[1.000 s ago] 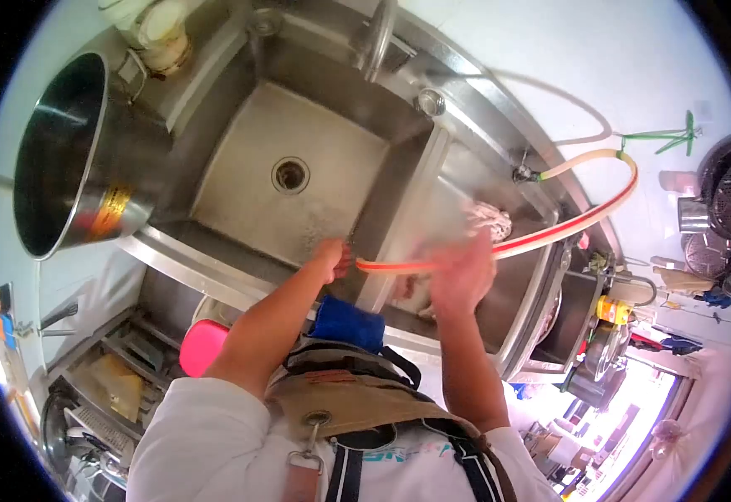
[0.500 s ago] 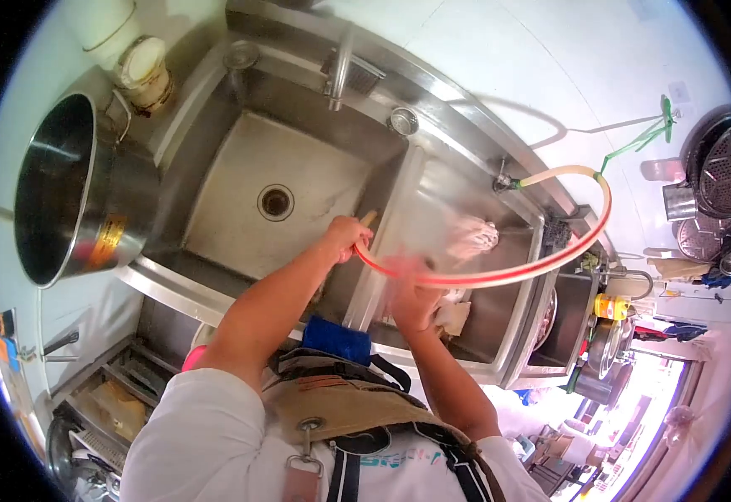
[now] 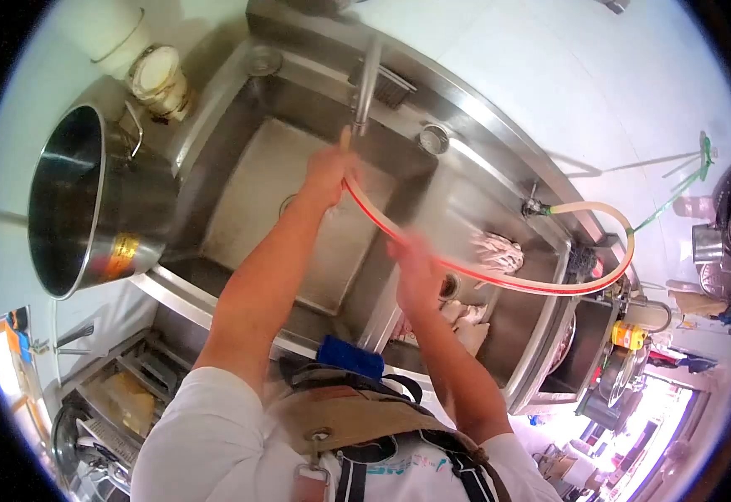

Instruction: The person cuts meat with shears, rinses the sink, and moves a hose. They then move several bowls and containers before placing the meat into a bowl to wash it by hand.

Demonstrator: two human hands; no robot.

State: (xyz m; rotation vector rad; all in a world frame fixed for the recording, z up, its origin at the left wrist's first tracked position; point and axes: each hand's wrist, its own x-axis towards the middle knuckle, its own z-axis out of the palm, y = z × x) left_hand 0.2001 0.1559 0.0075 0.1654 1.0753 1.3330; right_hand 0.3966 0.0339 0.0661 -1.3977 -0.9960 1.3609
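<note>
My left hand (image 3: 329, 174) is closed round the hose (image 3: 516, 283) near its free end, over the large steel sink basin (image 3: 269, 180) and close to the faucet (image 3: 367, 88). Farther along the hose, my right hand (image 3: 417, 272) is wrapped round it above the divider between the basins. Motion blurs that hand a little. A red stripe runs along the pale hose, which curves round to a wall tap (image 3: 535, 207). In the right basin lie a bundle of pale strands (image 3: 498, 253) and some whitish pieces (image 3: 470, 322). My left forearm partly hides the drain.
A tall steel pot (image 3: 144, 201) stands left of the sink, with a white bucket (image 3: 158, 79) behind it. A blue roll (image 3: 350, 356) sits at the sink's front edge. Farther right are a yellow container (image 3: 628, 335) and hanging pans (image 3: 711, 243).
My left hand has moved up toward the faucet with the hose end. My right hand stays at the hose, a little higher. The whole view has shifted slightly.
</note>
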